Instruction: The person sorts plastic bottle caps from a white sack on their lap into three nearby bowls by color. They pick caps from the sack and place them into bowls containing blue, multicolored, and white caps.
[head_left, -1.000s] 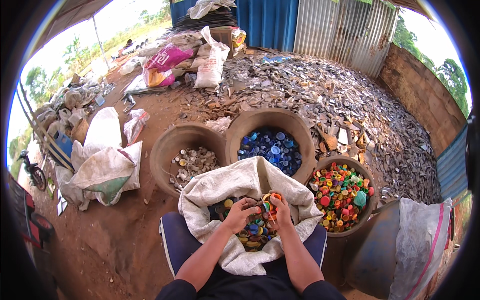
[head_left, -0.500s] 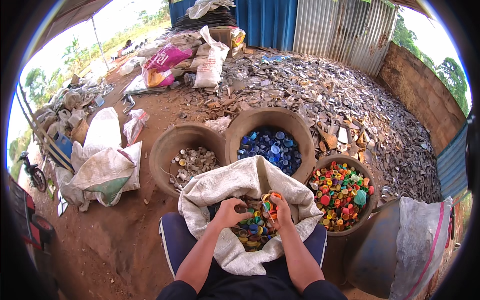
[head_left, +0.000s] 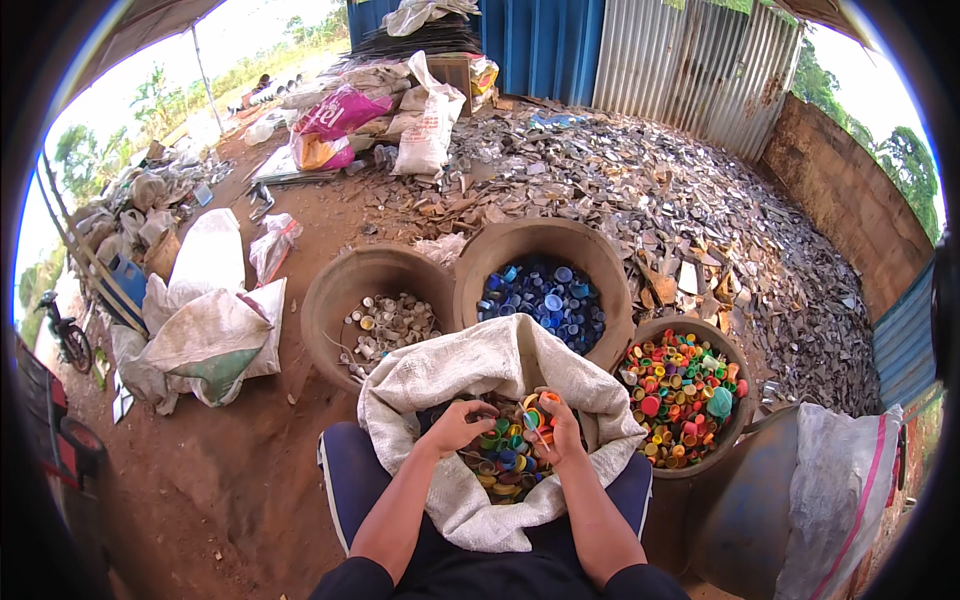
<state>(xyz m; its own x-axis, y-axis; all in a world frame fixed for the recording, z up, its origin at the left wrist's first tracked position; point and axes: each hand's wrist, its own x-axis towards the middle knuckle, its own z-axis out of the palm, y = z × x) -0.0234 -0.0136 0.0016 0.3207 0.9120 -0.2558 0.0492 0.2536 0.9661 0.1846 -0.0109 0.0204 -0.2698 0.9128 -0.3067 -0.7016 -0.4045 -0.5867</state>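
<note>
Caps [head_left: 500,462] of many colours, small and round, fill the white sack [head_left: 470,375] on your lap; your left hand [head_left: 455,427] curls closed among them, your right hand [head_left: 560,430] fingers pinch several.

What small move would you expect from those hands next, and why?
Probably the right hand carries its few coloured plastic caps over to the round brown basin of mixed coloured caps on its right. It holds them pinched above the open white woven sack, while the other basins hold only blue caps and pale caps. The left hand rests in the sack.
</note>
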